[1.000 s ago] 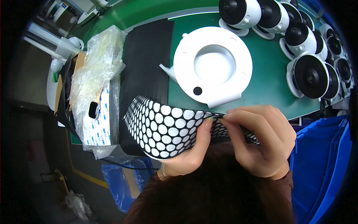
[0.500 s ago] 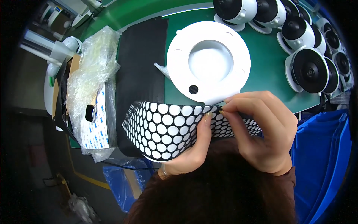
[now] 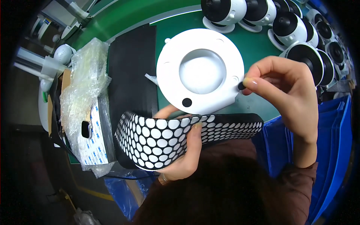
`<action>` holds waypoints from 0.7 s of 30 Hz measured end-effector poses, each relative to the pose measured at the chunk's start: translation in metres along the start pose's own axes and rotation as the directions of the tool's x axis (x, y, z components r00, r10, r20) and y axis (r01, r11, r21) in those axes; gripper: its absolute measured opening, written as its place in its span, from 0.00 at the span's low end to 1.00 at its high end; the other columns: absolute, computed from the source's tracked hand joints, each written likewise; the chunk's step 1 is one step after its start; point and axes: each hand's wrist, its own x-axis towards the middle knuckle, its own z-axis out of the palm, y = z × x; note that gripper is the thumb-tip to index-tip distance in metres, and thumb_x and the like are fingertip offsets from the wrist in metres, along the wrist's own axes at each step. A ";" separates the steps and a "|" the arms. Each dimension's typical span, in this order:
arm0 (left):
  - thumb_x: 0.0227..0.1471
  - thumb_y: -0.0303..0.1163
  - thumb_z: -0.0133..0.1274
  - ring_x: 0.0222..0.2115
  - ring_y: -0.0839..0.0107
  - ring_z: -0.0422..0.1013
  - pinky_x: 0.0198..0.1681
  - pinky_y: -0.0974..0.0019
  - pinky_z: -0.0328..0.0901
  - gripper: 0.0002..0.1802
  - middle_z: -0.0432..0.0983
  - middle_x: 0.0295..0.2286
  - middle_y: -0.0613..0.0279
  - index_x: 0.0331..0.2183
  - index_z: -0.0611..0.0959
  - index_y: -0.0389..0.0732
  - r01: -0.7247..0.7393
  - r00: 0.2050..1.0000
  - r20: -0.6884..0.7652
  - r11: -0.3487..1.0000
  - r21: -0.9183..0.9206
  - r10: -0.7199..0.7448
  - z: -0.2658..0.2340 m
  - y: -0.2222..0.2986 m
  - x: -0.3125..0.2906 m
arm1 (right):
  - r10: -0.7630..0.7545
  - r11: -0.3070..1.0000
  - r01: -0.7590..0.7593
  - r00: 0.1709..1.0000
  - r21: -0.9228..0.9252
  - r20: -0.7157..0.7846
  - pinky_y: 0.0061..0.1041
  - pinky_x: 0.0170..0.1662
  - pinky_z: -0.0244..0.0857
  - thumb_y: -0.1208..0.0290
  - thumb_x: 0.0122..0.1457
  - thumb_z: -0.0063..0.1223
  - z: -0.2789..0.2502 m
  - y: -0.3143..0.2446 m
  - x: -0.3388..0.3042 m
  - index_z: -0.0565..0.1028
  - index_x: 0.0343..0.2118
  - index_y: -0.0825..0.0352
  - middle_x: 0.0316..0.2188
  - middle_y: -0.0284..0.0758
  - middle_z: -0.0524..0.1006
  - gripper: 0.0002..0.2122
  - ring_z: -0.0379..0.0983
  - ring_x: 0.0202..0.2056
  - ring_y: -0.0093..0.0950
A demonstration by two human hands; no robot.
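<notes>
My left hand point(image 3: 189, 153) grips a bent black sheet point(image 3: 161, 140) covered with rows of white round dots, thumb on the dotted face and fingers behind it. The sheet's free end curves off to the right. Between thumb and fingertips, my right hand point(image 3: 285, 90) pinches a small black round pad point(image 3: 241, 86) close to the right rim of a white ring-shaped base point(image 3: 170, 75). The base lies on the green table with a wide round hollow in its middle. One black textured pad point(image 3: 186, 102) sits on its lower left part.
Several white devices with black round faces point(image 3: 221, 11) stand at the back right. A black sheet point(image 3: 131, 71) lies left of the base, beside a bubble-wrapped stack point(image 3: 88, 71) with a watch point(image 3: 86, 129) on it. Blue bins point(image 3: 322, 150) stand at the right.
My right hand has left the dotted sheet and moved up and right to the base's rim, carrying a black round pad. My left hand still holds the sheet.
</notes>
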 end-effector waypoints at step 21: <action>0.34 0.29 0.56 0.30 0.77 0.69 0.37 0.78 0.60 0.14 0.73 0.28 0.67 0.29 0.77 0.36 -0.072 0.977 0.208 0.984 0.161 0.037 0.000 0.000 0.000 | 0.045 0.995 -0.045 0.999 -0.086 0.001 0.12 0.29 0.64 0.77 0.46 0.51 0.001 -0.006 0.003 0.71 0.23 0.72 0.19 0.33 0.72 0.04 0.69 0.21 0.18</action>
